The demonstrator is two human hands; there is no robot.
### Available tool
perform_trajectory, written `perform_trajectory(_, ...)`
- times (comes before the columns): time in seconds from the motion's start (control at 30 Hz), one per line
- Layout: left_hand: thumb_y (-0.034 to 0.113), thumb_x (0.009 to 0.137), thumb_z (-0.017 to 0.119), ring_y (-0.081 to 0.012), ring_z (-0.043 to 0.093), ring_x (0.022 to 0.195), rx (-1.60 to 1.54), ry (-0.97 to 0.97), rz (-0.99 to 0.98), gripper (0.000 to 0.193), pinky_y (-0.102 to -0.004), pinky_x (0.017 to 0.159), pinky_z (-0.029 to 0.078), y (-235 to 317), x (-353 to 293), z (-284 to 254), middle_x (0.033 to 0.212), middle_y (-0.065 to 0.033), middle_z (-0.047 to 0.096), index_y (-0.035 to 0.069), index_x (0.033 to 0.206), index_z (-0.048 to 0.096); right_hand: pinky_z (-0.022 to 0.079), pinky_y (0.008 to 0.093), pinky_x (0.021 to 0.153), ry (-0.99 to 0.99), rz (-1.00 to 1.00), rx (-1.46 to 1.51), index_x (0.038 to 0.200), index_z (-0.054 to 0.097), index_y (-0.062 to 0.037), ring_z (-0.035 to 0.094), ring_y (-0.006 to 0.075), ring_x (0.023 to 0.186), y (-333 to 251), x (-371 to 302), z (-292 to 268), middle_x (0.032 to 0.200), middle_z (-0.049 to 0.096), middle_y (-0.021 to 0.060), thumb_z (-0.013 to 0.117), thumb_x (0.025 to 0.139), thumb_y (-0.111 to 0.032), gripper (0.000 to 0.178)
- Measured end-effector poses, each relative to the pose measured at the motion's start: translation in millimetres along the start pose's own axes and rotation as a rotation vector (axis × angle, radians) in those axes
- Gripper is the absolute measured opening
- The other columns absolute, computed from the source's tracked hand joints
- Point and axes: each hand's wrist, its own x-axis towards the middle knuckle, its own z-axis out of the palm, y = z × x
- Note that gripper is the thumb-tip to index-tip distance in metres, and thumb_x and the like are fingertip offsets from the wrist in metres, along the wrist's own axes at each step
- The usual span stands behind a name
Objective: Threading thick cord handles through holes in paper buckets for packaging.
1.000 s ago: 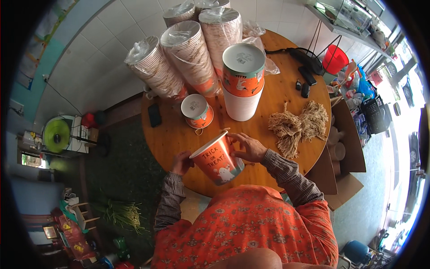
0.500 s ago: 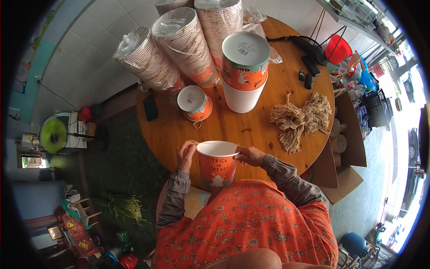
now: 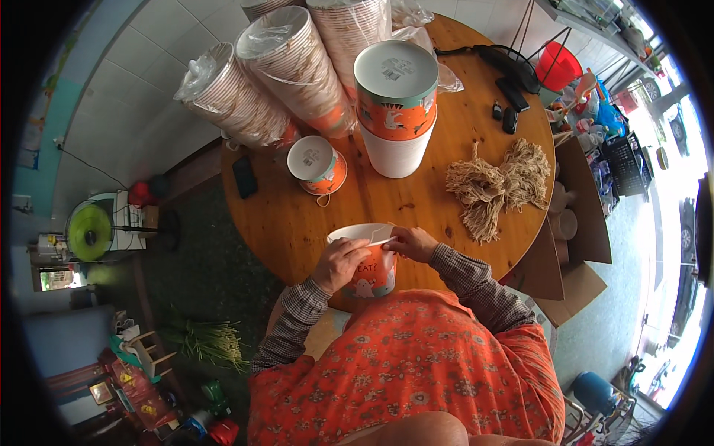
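An orange paper bucket [image 3: 378, 276] with a white rim and a small ghost print stands at the table's near edge, against my apron. My left hand [image 3: 342, 263] reaches across the front of its rim, fingers pinched, covering part of the lettering. A thin beige cord [image 3: 374, 233] shows at the bucket's mouth and seems to run between my hands. My right hand [image 3: 413, 244] is closed on the right side of the rim, thumb and fingertips pressed together there. What lies exactly between the fingertips is too small to see clearly.
Beyond stand upturned buckets [image 3: 396, 111], a smaller upturned one [image 3: 312, 158] with a cord loop, and plastic-wrapped bucket stacks [image 3: 290, 74]. A bundle of beige cords [image 3: 500, 187] lies right. A phone [image 3: 244, 177] rests left. An open carton [image 3: 576, 223] stands beside the table.
My left hand has moved right, from beside the bucket to across its front rim. The cord stretched over the mouth has slackened. My right hand stays at the right rim.
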Motion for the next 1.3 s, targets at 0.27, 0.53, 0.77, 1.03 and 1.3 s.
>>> perform_trajectory(0.27,0.001,0.072,0.06,-0.0259,0.06,0.082,-0.147,-0.043,-0.109,0.014,-0.0353,0.076,0.049,-2.1,3.4,-0.1,0.09,-0.0079,0.065,0.005,0.086,0.061,0.049,0.0317,0.065,0.329,-0.27,-0.128,0.101,0.063,-0.0082,0.059,0.0181,0.07,-7.2,-1.7,-24.7,0.087,0.06,0.0096,0.07,0.076,-0.022,0.029)
perform_trajectory(0.53,-0.002,0.071,0.061,-0.0253,0.059,0.077,-0.005,-0.161,0.068,0.019,-0.0358,0.07,0.049,10.1,12.9,-5.9,0.088,-0.008,0.064,0.008,0.087,0.061,0.048,0.046,0.076,0.063,-0.079,-0.658,0.102,0.063,-0.0104,0.062,0.0314,0.085,-32.7,15.3,-35.9,0.097,0.065,0.0112,0.061,0.08,-0.023,0.025)
perform_trajectory(0.77,0.003,0.078,0.066,-0.0263,0.062,0.078,-0.144,0.096,-0.376,0.026,-0.0332,0.069,0.051,-5.8,1.1,-7.6,0.09,-0.0122,0.063,0.001,0.103,0.06,0.049,0.0372,0.072,-0.045,-0.321,-0.012,0.089,0.065,-0.0032,0.064,0.0266,0.081,-53.9,1.7,-49.0,0.085,0.065,0.0142,0.062,0.081,-0.019,0.018)
perform_trajectory(1.03,0.013,0.086,0.064,-0.0093,0.057,0.09,-0.674,0.494,-0.771,0.032,-0.024,0.08,0.047,-93.3,-5.4,19.9,0.102,-0.0024,0.063,0.0,0.115,0.061,0.049,0.0401,0.077,0.036,-0.339,-0.187,0.12,0.052,-0.0103,0.062,0.0304,0.087,-61.9,-13.3,-18.3,0.103,0.062,0.0136,0.059,0.084,-0.025,0.04)
perform_trajectory(1.3,0.002,0.085,0.055,-0.0168,0.06,0.088,-1.577,1.062,-0.737,0.01,-0.031,0.08,0.052,-323.6,-28.7,14.8,0.097,-0.0093,0.062,0.0,0.094,0.058,0.05,0.04,0.074,0.059,-0.139,-0.231,0.117,0.053,-0.0093,0.062,0.0297,0.086,-39.3,-36.5,12.2,0.095,0.065,0.0109,0.058,0.085,-0.025,0.036)
